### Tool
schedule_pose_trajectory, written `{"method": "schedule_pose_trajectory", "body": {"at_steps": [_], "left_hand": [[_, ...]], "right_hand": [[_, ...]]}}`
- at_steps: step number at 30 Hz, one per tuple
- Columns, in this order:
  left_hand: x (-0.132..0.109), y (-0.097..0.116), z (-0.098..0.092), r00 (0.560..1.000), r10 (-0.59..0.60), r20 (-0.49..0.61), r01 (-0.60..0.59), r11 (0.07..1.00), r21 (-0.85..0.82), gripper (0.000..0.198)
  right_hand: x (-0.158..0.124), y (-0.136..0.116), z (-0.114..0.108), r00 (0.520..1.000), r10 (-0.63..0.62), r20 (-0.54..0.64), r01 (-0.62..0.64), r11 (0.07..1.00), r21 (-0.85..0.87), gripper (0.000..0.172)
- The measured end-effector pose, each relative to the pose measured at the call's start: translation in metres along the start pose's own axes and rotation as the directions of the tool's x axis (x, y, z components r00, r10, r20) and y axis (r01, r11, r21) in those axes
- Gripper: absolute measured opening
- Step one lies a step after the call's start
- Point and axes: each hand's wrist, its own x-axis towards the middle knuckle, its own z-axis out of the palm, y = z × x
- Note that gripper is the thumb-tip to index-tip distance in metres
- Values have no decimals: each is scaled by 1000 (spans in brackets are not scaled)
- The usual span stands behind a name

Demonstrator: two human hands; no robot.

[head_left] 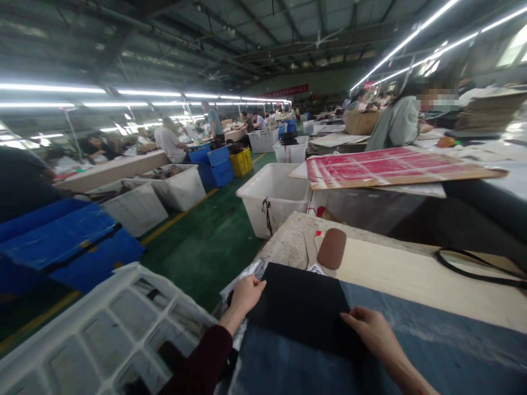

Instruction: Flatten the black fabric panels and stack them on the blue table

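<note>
A flat black sheet (302,307), perhaps fabric or leather, lies over a blue-grey work surface (411,323) in front of me. My left hand (246,296) pinches its upper left corner between thumb and fingers. On the right edge of the same sheet, my right hand (366,326) is closed, thumb against forefinger. Just beyond the sheet rests a brown rounded piece (331,248), with a small printed white label (315,269) beside it. The lower part of the sheet fades into shadow near my right wrist.
A pale board (395,269) with a black strap loop (473,269) lies behind the surface. White bins (274,192) and a red-topped panel (387,167) stand farther off. At left are a white crate (102,334) and blue bins (74,236). A co-worker (395,123) sits at right.
</note>
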Motion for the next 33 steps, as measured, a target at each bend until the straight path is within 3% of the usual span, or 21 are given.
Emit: {"method": "schedule_pose_trajectory", "body": {"at_steps": [7, 13, 16, 19, 23, 25, 28, 30, 33], "left_hand": [[-1, 0, -1, 1000, -3, 6, 3, 1000, 24, 32], [-8, 14, -7, 1000, 12, -26, -10, 996, 91, 25], [-13, 20, -6, 979, 155, -133, -124, 969, 212, 16], [-17, 21, 0, 930, 336, -150, -281, 911, 303, 12], [-22, 21, 5, 916, 378, -132, -320, 889, 327, 21], [-24, 21, 3, 922, 365, -129, -312, 897, 313, 21], [-31, 24, -6, 925, 340, -169, -294, 923, 247, 21], [-39, 27, -14, 909, 358, -212, -323, 929, 184, 21], [-65, 33, -21, 878, 419, -231, -414, 907, 72, 22]], "right_hand": [[2, 1, 1, 1000, -24, -17, 24, 999, -30, 29], [2, 1, 1, 999, -29, -37, 24, 990, -140, 23], [-1, -3, -1, 997, -46, -56, 34, 980, -197, 15], [-6, -9, -1, 995, -52, -88, 30, 970, -240, 10], [-18, -22, -5, 991, -48, -126, 3, 943, -333, 8], [-29, -29, -14, 986, -36, -162, -29, 925, -380, 16], [-58, -27, -40, 979, -56, -196, -10, 948, -318, 17], [-90, -8, -65, 972, -119, -201, 66, 965, -253, 18], [-156, 47, -105, 959, -203, -199, 149, 955, -258, 21]]}}
